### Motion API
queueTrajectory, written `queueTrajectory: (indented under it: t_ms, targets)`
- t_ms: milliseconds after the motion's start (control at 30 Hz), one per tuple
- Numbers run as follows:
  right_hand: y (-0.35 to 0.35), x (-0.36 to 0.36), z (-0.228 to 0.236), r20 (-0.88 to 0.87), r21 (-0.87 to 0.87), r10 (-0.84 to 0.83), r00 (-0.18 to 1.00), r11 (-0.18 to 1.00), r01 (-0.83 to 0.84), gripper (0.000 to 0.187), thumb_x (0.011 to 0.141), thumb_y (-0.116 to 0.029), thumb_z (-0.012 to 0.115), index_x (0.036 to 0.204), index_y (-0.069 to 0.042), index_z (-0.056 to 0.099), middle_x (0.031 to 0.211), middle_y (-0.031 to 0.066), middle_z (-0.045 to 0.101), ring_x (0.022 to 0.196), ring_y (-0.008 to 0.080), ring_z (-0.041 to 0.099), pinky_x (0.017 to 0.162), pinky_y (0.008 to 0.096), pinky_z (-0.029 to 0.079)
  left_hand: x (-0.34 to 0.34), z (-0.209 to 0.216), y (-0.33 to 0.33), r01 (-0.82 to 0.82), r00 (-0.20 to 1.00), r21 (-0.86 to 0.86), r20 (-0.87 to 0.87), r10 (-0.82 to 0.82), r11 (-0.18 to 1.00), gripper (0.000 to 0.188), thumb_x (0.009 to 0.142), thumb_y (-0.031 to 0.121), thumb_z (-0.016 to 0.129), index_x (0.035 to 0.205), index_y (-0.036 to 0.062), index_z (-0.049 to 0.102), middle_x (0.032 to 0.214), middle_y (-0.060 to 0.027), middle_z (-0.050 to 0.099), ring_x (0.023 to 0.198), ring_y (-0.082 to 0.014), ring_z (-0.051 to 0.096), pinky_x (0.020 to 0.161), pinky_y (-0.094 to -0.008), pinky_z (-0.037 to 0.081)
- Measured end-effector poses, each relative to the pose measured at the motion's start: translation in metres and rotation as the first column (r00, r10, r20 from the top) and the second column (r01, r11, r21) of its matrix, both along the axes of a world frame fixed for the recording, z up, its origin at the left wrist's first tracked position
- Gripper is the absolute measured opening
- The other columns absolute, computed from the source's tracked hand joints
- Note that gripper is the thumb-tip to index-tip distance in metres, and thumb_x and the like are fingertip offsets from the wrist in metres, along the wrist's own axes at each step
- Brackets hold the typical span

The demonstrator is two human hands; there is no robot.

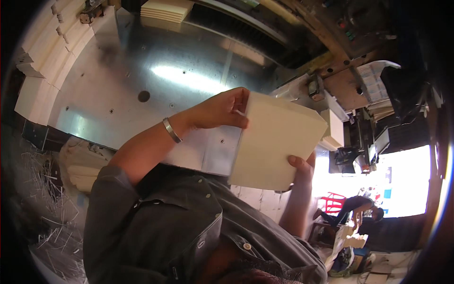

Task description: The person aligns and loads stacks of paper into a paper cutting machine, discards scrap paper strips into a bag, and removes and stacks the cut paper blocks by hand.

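Observation:
Tilted up in front of me is a cream-coloured stack of paper (pixel 279 142), flat and roughly rectangular, with its upper right corner angled off. My left hand (pixel 224 111), a metal band on its wrist, is closed at the upper left edge, fingers curled and thumb against the side. A small pale sliver shows between the thumb and fingers. At the lower right edge my right hand (pixel 302 166) grips the stack, its thumb on the face and its other fingers mostly hidden behind. Beneath lies a shiny metal table (pixel 156 118) dotted with small holes.
Paper stacks (pixel 45 90) line the table's left side, and another paper stack (pixel 165 10) sits at the back. Cut paper strips (pixel 52 208) lie heaped at lower left. On the right, another person (pixel 354 208) bends near a red chair (pixel 333 202) by a bright opening.

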State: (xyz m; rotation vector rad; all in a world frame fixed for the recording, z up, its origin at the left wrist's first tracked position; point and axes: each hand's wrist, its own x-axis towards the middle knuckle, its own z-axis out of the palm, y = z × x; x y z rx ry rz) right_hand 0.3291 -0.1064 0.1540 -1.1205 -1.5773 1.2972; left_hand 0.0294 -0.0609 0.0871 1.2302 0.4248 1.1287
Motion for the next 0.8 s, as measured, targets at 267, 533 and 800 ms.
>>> queueTrajectory:
  t_ms: [267, 533, 800]
  targets:
    - [0.039, -0.008, -0.092, -0.776, -0.025, -0.046, 0.628, 0.999, 0.043, 0.087, 0.084, -0.042, 0.072, 0.148, 0.005, 0.040, 0.140, 0.0232, 0.058, 0.123, 0.0373, 0.062, 0.103, 0.0482, 0.053, 0.016, 0.036, -0.027, -0.095, 0.995, -0.072, 0.032, 0.097, 0.993, 0.021, 0.097, 0.011, 0.072, 0.113, -0.0001, 0.064, 0.110, -0.0067, 0.071, 0.104, -0.0124, 0.066, 0.092, -0.0278, 0.052]
    - [0.058, -0.054, -0.043, -0.923, 0.165, 0.177, 0.342, 0.984, -0.066, 0.073, 0.101, -0.053, 0.050, 0.155, -0.006, 0.038, 0.151, 0.0166, 0.049, 0.137, 0.0354, 0.051, 0.112, 0.0524, 0.045, 0.080, 0.013, -0.058, -0.463, 0.885, 0.364, 0.140, 0.444, 0.808, 0.103, 0.075, 0.039, 0.094, 0.151, -0.0003, 0.036, 0.143, -0.0144, 0.052, 0.134, -0.0230, 0.049, 0.113, -0.0397, 0.039]
    - [0.045, -0.076, -0.019, -0.928, 0.211, 0.177, 0.327, 0.975, 0.072, 0.063, 0.102, -0.047, 0.045, 0.147, -0.003, 0.044, 0.141, 0.0188, 0.055, 0.127, 0.0363, 0.058, 0.104, 0.0523, 0.051, 0.100, 0.027, -0.059, -0.523, 0.852, 0.199, 0.110, 0.511, 0.829, 0.088, 0.083, 0.025, 0.088, 0.151, -0.0010, 0.037, 0.145, -0.0180, 0.053, 0.137, -0.0255, 0.050, 0.116, -0.0404, 0.038]
